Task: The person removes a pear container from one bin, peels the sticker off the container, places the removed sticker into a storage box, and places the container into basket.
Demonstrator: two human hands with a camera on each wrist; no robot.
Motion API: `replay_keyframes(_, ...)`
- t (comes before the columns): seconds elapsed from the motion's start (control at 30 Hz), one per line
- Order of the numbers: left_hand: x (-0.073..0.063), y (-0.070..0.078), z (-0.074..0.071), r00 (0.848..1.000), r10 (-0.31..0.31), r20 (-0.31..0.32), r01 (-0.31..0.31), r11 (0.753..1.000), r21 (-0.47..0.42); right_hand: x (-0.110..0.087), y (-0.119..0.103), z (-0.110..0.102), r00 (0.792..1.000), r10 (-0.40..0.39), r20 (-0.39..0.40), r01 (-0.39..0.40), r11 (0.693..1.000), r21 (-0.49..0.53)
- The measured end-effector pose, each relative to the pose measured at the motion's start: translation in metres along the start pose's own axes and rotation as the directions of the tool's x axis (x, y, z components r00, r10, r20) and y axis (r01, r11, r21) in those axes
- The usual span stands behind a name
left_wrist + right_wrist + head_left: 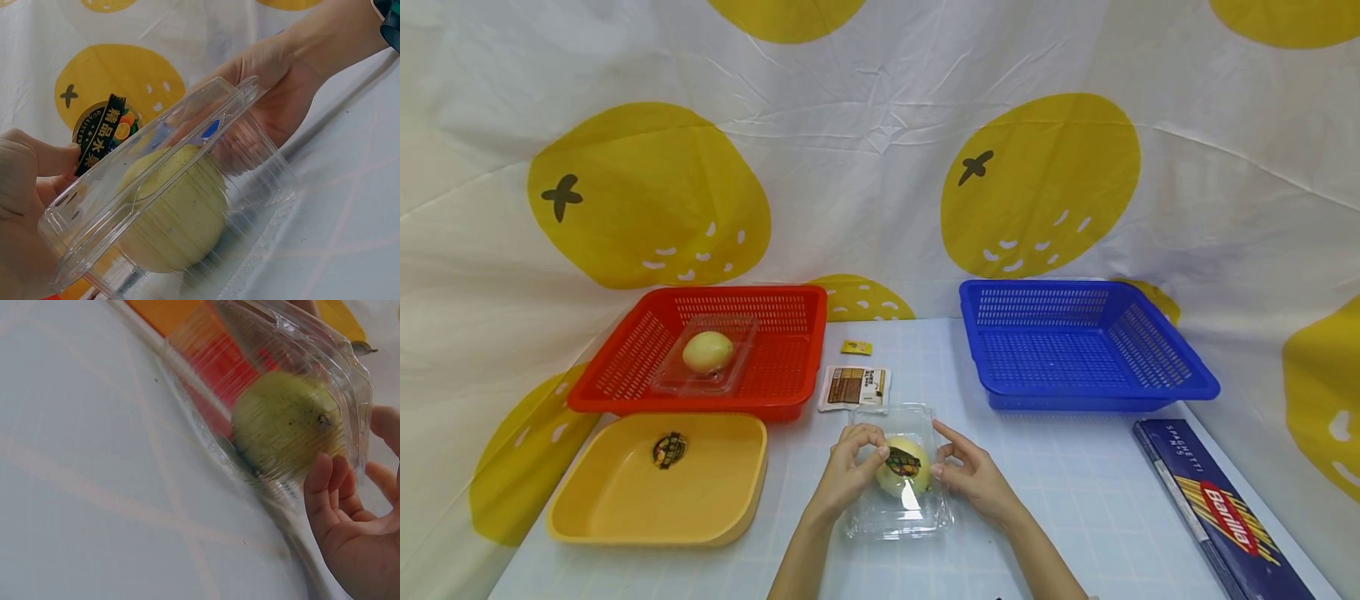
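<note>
A clear plastic clamshell box (898,527) with a round yellow-green fruit (916,487) inside lies on the table before me. My left hand (844,473) pinches the edge of a round dark sticker (100,134) between thumb and finger, above the lid; the left wrist view shows the sticker standing up from the plastic. My right hand (976,477) rests its thumb and index finger, spread apart, against the box's right side, its other fingers loosely bent. In the right wrist view the fruit (284,422) shows through the box wall, close to the right fingers.
A red basket (808,367) at back left contains another boxed fruit (707,352). A yellow tub (647,508) bearing a similar sticker stands in front. Behind my box lie a brown-white packet (855,388) and small yellow packet (857,347). A blue basket (1097,400) and spaghetti box (1221,508) are right.
</note>
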State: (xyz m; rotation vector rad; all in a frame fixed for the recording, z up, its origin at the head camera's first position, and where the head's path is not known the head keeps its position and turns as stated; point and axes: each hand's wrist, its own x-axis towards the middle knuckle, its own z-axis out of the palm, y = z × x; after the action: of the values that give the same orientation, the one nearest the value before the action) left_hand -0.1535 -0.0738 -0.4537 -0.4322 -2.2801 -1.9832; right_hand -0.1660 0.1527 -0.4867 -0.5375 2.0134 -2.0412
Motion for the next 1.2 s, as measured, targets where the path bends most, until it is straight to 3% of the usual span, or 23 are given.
replay_keyframes(0.77,-0.001,0.000,-0.003,0.999,-0.031,0.027,0.031,0.999,-0.015,0.000,0.002,-0.001,0.999,-0.026,0.023,0.025,0.999,0.046)
replay_keyframes(0.9,0.000,-0.002,-0.009,0.998,-0.065,0.022,0.068,0.986,-0.151,0.000,0.001,-0.001,0.999,-0.038,0.033,0.036,0.997,0.063)
replay_keyframes(1.03,0.000,-0.005,-0.016,0.993,-0.114,0.032,0.118,0.938,-0.326,0.000,0.000,-0.001,0.999,-0.036,0.033,0.033,0.997,0.064)
replay_keyframes(1.2,-0.004,-0.005,-0.020,0.992,-0.108,0.070,0.126,0.935,-0.331,0.000,0.001,-0.002,0.999,-0.039,0.034,0.037,0.998,0.058)
